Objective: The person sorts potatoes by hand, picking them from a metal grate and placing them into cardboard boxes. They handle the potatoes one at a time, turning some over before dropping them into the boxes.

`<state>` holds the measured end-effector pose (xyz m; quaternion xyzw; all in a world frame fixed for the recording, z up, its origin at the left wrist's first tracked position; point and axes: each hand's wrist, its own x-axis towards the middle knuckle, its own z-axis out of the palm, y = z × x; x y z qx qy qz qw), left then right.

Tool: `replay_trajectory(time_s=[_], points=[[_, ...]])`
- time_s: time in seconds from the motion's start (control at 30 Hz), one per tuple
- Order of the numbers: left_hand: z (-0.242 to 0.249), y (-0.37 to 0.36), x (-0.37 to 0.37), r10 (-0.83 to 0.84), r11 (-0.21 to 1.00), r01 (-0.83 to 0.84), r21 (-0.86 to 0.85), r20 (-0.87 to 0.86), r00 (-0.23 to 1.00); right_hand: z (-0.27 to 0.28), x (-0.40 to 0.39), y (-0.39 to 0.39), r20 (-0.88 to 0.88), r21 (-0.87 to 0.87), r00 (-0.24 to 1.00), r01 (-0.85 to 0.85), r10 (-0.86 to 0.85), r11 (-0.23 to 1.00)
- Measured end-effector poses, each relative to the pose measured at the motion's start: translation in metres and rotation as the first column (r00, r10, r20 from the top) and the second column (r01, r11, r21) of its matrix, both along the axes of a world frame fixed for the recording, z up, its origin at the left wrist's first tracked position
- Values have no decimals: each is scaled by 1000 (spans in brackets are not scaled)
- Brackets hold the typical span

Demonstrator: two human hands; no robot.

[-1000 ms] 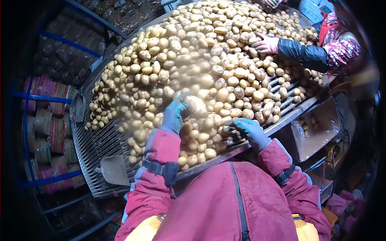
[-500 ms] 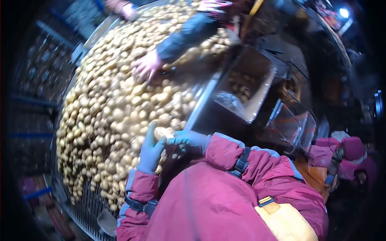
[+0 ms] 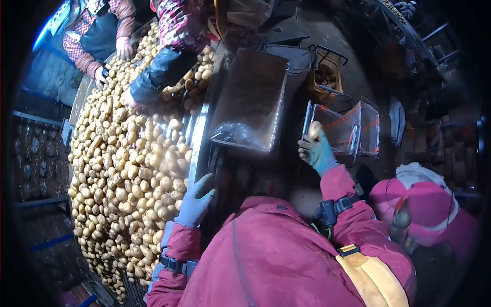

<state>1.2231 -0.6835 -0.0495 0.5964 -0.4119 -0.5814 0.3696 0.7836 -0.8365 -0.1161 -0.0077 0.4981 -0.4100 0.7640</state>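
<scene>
A large heap of potatoes (image 3: 128, 174) covers the sorting table to my left. My left hand (image 3: 195, 203), in a blue-grey glove, is held at the table's near edge beside the heap, with fingers apart and nothing in them. Out to the right, my gloved right hand (image 3: 318, 151) grips a single potato (image 3: 315, 131) between thumb and fingers. That hand is at the left side of a clear plastic bag (image 3: 342, 125) with red stripes, held open on a frame.
A plastic-lined box (image 3: 250, 97) stands beyond the metal table edge (image 3: 198, 138). Behind the bag is a yellow crate (image 3: 327, 84) holding potatoes. Co-workers' hands (image 3: 124, 48) reach over the heap's far end. Another person in pink (image 3: 424, 204) is close on my right.
My hands were together over a potato at the table edge. Now my right hand has swung right with a potato, and my left hand is apart from it. The view has turned right.
</scene>
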Motion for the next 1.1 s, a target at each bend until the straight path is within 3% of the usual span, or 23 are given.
replay_trajectory(time_s=[0.13,0.17,0.2,0.27,0.33,0.4,0.5,0.6,0.67,0.7,0.8,0.9,1.0,1.03,1.1], points=[[-6,-2,2,93,994,-88,66,-65,994,-5,14,5,-99,-66,961,-265,258,962],[6,-5,0,95,984,-94,148,0,995,-1,43,4,-103,-70,929,-364,356,929],[14,-5,0,57,990,-76,120,153,987,3,72,5,-58,-113,910,-414,410,903],[0,3,18,19,998,0,-55,356,934,12,127,6,41,-215,847,-511,531,832],[-17,20,43,199,977,-183,-106,168,965,24,177,2,55,-282,705,-669,707,688],[10,31,74,285,958,-276,-79,357,890,41,219,6,25,-280,627,-744,779,607],[5,72,139,403,892,-444,-80,587,702,56,266,13,19,-260,542,-809,840,528],[0,109,204,553,782,-610,-127,592,586,57,307,24,-34,-262,475,-853,879,451],[1,116,235,692,669,-728,-148,480,538,62,335,35,-4,-266,446,-863,895,429],[-27,122,264,687,694,-673,-256,513,514,58,346,40,0,-248,426,-876,905,413],[1,88,290,449,843,-479,-245,811,376,61,381,53,-2,-214,338,-920,941,330],[-33,56,319,409,881,-382,-278,854,322,62,407,66,32,-224,295,-929,955,295],[17,32,298,159,896,-444,12,925,346,68,423,74,11,-253,278,-929,961,271],[31,29,297,23,881,-431,194,893,449,74,429,75,-16,-256,269,-932,963,256],[9,47,297,-21,937,-315,152,924,381,92,444,78,-32,-211,247,-949,969,235]])
